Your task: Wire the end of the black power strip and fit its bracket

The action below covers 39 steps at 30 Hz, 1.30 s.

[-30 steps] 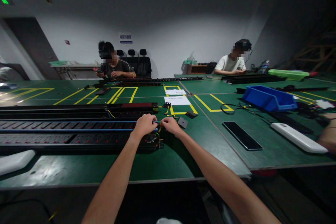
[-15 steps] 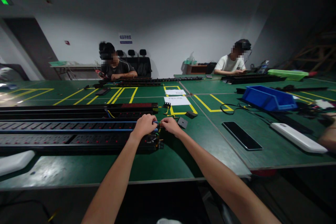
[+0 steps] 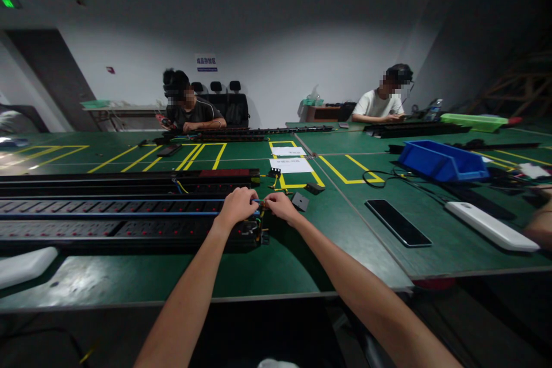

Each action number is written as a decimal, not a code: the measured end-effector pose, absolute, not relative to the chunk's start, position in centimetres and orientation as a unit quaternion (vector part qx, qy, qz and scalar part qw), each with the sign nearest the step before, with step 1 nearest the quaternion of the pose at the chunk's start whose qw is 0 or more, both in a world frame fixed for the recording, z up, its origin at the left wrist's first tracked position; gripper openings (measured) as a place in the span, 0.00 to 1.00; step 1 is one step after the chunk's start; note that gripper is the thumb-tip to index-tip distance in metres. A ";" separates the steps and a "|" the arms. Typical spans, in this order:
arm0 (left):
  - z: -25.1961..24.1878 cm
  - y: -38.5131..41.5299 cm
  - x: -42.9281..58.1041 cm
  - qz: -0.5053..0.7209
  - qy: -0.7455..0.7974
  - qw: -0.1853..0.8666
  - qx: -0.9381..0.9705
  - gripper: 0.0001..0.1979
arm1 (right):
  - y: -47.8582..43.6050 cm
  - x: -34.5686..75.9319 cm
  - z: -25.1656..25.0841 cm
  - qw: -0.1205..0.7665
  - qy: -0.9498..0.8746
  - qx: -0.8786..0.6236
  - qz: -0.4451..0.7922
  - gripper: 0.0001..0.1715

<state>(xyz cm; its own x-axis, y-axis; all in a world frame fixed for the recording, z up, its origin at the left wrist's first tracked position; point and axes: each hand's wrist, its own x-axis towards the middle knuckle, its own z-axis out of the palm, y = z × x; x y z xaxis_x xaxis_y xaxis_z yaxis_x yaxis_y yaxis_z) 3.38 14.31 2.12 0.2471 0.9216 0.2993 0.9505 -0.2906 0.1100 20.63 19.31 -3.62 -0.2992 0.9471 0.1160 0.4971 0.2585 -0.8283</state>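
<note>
Several long black power strips (image 3: 164,230) lie side by side across the left of the table, with rows of sockets and small red marks. One has blue edges, and my left hand (image 3: 238,206) lies over its right end, fingers curled and pinched at a thin wire. My right hand (image 3: 281,207) is just right of that end, its thumb and fingertips closed on the wire too. Loose yellow-green wires (image 3: 261,221) stick out below my fingertips; their exact ends are hidden. A small dark end plate (image 3: 300,202) lies beside my right hand.
A black phone (image 3: 397,223) and a white power bank (image 3: 489,226) lie at right, near a blue bin (image 3: 444,161) and black cables. Paper labels (image 3: 291,165) and yellow tape lines mark the green table (image 3: 345,253). Two people sit across it; another person's arm shows at the right edge.
</note>
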 end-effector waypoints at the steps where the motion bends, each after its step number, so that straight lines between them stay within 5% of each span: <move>1: 2.1 14.3 3.4 -0.154 -0.595 0.046 -0.788 0.11 | 19.3 20.6 -3.7 0.320 -0.725 -0.498 0.351 0.12; 39: 2.6 14.1 3.6 -0.142 -0.601 0.037 -0.786 0.11 | 19.5 20.7 -3.9 0.320 -0.727 -0.493 0.354 0.13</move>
<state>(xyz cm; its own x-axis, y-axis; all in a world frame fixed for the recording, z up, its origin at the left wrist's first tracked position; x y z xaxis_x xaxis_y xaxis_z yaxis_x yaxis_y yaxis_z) 3.56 14.06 2.57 0.2385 0.9336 0.2672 0.9546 -0.2760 0.1120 20.67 19.53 -3.88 -0.3094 0.9438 0.1160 0.4904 0.2629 -0.8309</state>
